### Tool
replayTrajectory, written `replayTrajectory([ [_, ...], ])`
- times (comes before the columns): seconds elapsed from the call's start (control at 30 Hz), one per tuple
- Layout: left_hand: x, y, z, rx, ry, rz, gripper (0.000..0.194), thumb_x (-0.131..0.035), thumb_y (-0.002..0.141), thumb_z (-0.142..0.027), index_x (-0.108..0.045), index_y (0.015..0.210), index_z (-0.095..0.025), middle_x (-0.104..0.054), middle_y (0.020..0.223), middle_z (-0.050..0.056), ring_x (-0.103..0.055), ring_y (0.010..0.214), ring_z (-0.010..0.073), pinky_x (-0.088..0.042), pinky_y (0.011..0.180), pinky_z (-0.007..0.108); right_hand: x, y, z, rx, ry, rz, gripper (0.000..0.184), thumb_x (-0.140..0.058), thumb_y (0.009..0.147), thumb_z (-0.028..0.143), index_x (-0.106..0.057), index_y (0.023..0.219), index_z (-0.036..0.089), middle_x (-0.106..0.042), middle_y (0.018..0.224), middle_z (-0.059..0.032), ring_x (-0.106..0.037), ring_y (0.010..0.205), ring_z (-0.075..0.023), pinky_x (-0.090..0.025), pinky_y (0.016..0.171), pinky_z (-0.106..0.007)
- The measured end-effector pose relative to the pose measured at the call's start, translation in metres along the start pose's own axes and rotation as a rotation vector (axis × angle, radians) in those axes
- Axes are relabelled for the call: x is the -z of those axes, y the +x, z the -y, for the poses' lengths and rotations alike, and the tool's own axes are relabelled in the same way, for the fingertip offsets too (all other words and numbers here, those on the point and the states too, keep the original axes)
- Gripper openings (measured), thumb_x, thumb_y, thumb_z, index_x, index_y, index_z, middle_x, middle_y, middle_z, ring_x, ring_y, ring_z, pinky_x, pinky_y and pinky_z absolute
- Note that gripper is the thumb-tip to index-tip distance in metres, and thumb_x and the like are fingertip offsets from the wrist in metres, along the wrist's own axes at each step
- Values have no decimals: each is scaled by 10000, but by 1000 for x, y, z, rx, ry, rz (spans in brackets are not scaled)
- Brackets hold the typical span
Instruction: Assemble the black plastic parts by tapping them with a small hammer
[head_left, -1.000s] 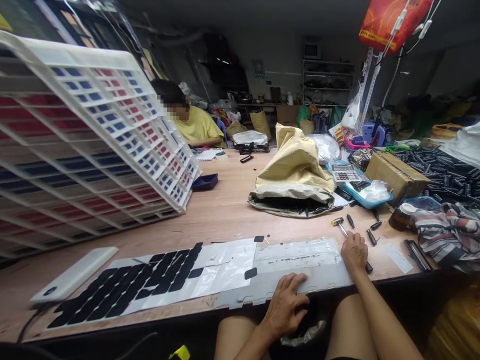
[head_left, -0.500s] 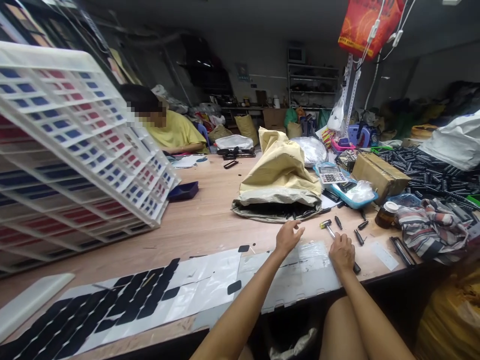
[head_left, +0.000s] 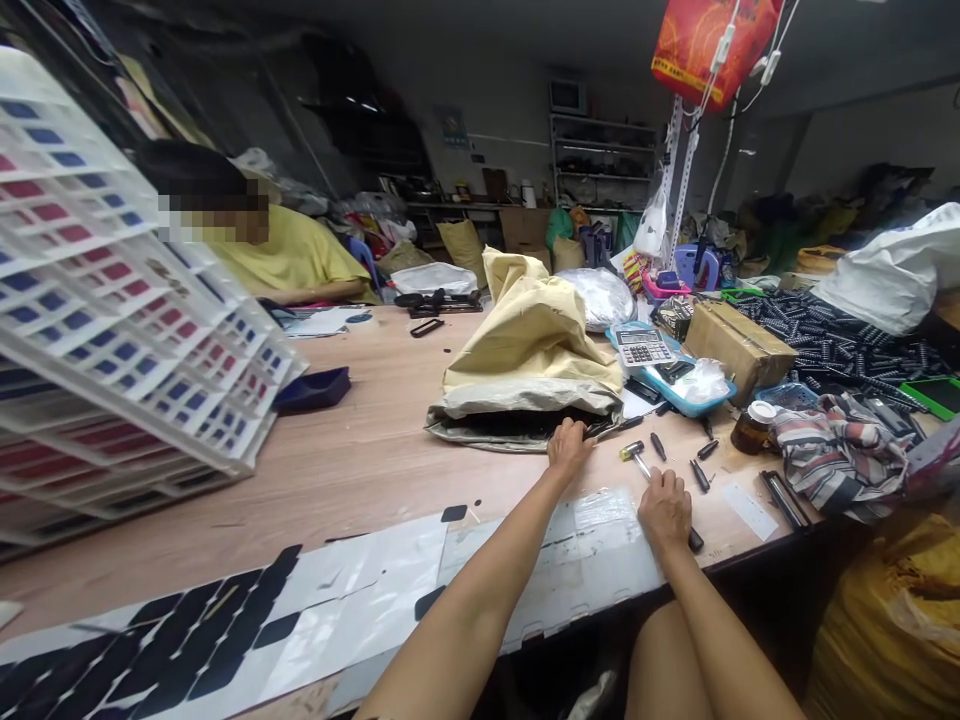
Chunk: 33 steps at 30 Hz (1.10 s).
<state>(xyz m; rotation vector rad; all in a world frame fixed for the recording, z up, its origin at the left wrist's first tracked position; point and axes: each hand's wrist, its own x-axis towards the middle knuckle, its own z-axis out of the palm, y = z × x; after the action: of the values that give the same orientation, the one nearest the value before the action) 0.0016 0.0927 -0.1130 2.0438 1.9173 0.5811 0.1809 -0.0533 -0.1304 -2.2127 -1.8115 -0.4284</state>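
My left hand (head_left: 570, 447) is at the mouth of a pale yellow cloth sack (head_left: 536, 340) lying on the table. Its fingers are curled at the sack's lower lip, and what they hold, if anything, is hidden. Dark pieces show faintly inside the opening. My right hand (head_left: 666, 510) is closed round the handle of a small hammer (head_left: 632, 451), which rests near the table's front with its yellowish head pointing away from me. Several black tapered pieces (head_left: 700, 476) lie just beyond the hammer. Below my hands is a clear plastic-covered sheet (head_left: 585, 570).
White plastic crates (head_left: 142, 290) stand at the left, near a person in a yellow shirt (head_left: 300, 250). Black rounded patches (head_left: 180, 635) lie on white paper at the front left. To the right are a blue tray (head_left: 690, 395), a carton (head_left: 739, 340), a jar (head_left: 753, 430) and striped cloth (head_left: 832, 450).
My left hand has moved forward to the sack's mouth, and its spread fingers have curled. My right hand still grips the hammer. The whole view has turned slightly to the right.
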Motion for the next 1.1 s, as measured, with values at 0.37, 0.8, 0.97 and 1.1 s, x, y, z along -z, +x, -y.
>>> replayTrajectory([
  [0.37, -7, 1, -4, -25, 9, -49, 199, -658, 887, -312, -685, 1074, -251, -627, 1114, 60, -581, 1075, 233, -438, 885, 328, 0, -1, 0, 2, -3, -41, 281, -499, 939, 175, -606, 1199, 170, -589, 1004, -114, -511, 929, -250, -370, 733, -342],
  [0.8, 28, -30, -3, -76, -136, -84, 152, -685, 869, -292, -730, 1002, -233, -701, 1015, 44, -622, 1015, 218, -445, 891, 325, 8, 2, 0, 4, -16, 8, 267, -464, 971, 198, -601, 1199, 166, -584, 1027, -116, -511, 954, -255, -357, 726, -340],
  [0.97, 56, -110, 44, -186, -229, 13, 116, -717, 820, -300, -749, 917, -245, -718, 919, 8, -621, 931, 210, -451, 824, 324, 9, 5, 0, 13, -29, 15, 277, -433, 992, 212, -599, 1208, 159, -578, 1028, -120, -509, 958, -255, -352, 724, -342],
  [1.1, 53, -162, 79, -179, -233, 95, 132, -719, 815, -305, -758, 924, -240, -708, 898, 18, -599, 912, 220, -450, 826, 343, 10, 6, 0, 17, -34, 0, 290, -433, 992, 218, -602, 1221, 162, -573, 1029, -120, -504, 950, -255, -347, 725, -340],
])
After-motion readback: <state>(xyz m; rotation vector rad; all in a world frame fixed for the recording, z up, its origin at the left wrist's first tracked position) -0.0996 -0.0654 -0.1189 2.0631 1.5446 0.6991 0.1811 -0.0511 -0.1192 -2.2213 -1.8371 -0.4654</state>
